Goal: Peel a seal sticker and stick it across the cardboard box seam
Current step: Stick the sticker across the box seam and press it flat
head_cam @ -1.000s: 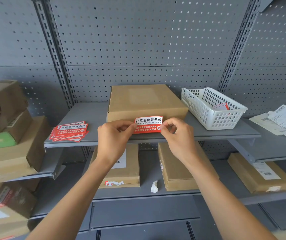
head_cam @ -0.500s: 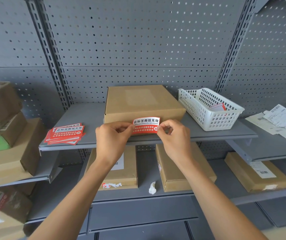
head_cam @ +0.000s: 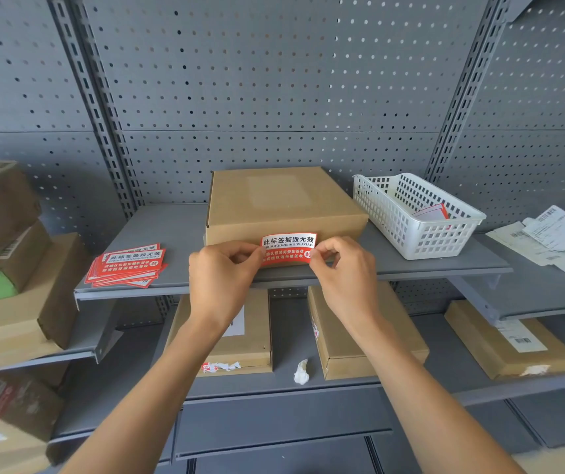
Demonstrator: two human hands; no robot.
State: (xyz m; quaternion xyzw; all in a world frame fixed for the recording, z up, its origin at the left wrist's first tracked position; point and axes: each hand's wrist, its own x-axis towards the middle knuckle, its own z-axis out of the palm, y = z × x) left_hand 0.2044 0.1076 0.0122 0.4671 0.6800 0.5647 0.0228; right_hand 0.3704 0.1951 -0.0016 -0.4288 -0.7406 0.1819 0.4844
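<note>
In the head view, at mid-frame, the left hand [head_cam: 221,280] and right hand [head_cam: 346,277] each pinch one end of the sticker [head_cam: 289,249] in narrow fingers, holding it stretched flat in front of the box [head_cam: 284,205] on the shelf [head_cam: 157,230]. This looks like the placing step. Next, I judge, it must be pressed down squarely across the seam, which is not clearly visible here.

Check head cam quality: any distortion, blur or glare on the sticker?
Head view: wide-angle bowing, uprights lean outward toward the frame edges; sticker sharp, its large print legible, no glare; lighting soft and even, faint shadows under the shelf; both hands, left and right, in focus, no motion blur.
</note>
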